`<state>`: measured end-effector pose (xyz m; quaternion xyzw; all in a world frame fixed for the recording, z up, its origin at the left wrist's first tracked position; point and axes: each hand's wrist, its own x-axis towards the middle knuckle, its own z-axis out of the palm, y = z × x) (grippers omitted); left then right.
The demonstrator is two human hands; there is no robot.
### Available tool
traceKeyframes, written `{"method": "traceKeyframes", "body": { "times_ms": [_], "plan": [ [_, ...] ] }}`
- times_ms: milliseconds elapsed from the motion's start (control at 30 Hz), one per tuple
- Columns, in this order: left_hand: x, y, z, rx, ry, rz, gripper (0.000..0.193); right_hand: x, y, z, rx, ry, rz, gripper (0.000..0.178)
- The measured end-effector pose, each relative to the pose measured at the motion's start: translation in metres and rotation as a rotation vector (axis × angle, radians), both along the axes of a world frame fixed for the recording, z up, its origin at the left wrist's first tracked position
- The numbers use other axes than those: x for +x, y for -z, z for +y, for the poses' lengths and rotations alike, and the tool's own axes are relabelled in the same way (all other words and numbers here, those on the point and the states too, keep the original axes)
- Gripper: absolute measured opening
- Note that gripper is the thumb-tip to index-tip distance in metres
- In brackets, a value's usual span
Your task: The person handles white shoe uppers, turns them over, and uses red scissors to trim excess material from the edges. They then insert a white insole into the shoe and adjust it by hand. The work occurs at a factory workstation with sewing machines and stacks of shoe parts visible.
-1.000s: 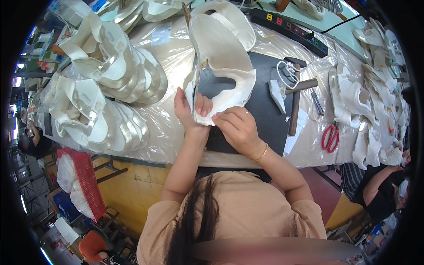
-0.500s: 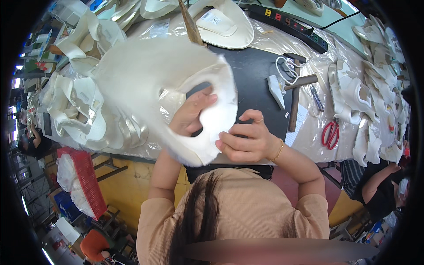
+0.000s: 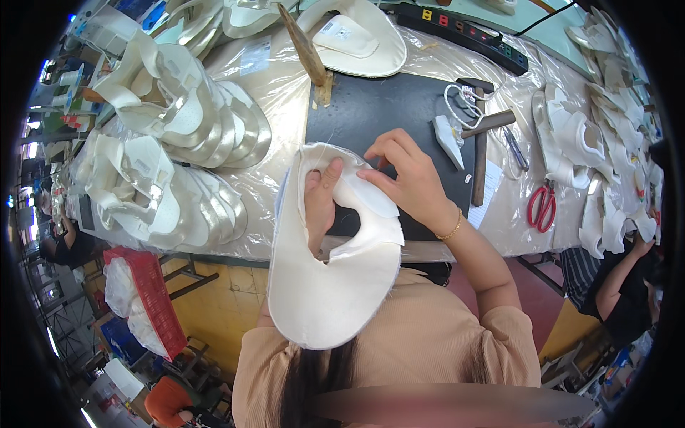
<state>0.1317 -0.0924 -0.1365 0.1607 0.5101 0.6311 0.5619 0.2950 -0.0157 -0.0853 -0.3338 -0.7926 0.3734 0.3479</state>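
A cream shoe upper [image 3: 325, 296] hangs in front of my chest, its broad rounded end toward me. Through its opening shows my left hand [image 3: 322, 207], gripping the collar with the thumb over the edge; part of that hand is hidden behind the upper. At the collar's far right edge, my right hand [image 3: 408, 177] pinches the rim between thumb and fingers. A smooth white lining piece [image 3: 367, 196] lies along the inner curve of the opening, and loose threads stick out at the edges.
Stacked cream uppers [image 3: 143, 192] fill the left of the table. A wooden stick [image 3: 303, 46] rises behind the black mat [image 3: 399, 100]. To the right lie a hammer [image 3: 492, 123], white cord [image 3: 464, 107], red scissors [image 3: 541, 207] and more uppers [image 3: 571, 135]. A power strip [image 3: 464, 36] runs along the back.
The upper has swung down toward me and turned, so its broad end now points at my chest. My right hand has moved from its near edge up to the far rim.
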Motion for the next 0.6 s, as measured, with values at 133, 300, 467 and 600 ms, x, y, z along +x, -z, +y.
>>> {"method": "traceKeyframes", "body": {
  "times_ms": [133, 300, 467, 600],
  "plan": [
    [0.000, -0.005, -0.006, -0.029, -0.007, 0.003, 0.029, -0.004, -0.001, -0.001, -0.033, -0.003, -0.020, 0.023],
    [0.001, -0.013, -0.010, -0.095, 0.062, 0.079, 0.031, -0.004, 0.000, -0.008, -0.104, 0.032, 0.005, 0.019],
    [0.004, -0.017, -0.015, -0.146, 0.068, 0.023, 0.028, -0.002, 0.006, -0.013, 0.225, 0.016, -0.033, 0.018],
    [0.004, -0.010, -0.015, -0.003, 0.032, -0.005, 0.024, -0.006, 0.017, -0.017, 0.357, 0.028, 0.052, 0.021]
  ]
}}
